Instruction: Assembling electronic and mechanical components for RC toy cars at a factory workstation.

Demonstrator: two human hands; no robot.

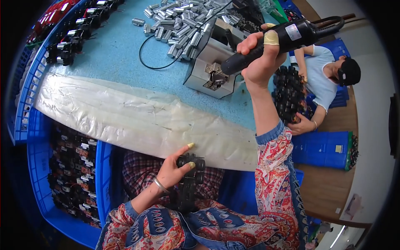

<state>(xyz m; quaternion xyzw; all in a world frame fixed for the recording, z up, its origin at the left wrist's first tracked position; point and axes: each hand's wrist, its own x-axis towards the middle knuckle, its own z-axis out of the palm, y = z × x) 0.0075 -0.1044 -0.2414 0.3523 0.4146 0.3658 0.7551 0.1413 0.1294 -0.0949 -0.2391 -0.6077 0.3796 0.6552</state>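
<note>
My right hand (260, 56) grips a black electric screwdriver (275, 43), its tip pointing down-left at a small fixture on the front of a grey metal jig box (208, 62) on the blue table. My left hand (175, 168) is low over my lap, closed on a black multi-part component (191, 166) at the table's near edge. Yellow tape wraps some fingertips on both hands.
A heap of small silver metal parts (179, 21) lies behind the jig, with a thin black cable loop (154, 54). Clear plastic sheeting (137, 116) covers the table's front. Blue crates (71, 166) of black parts stand at left. Another person (325, 79) sits at right handling black parts.
</note>
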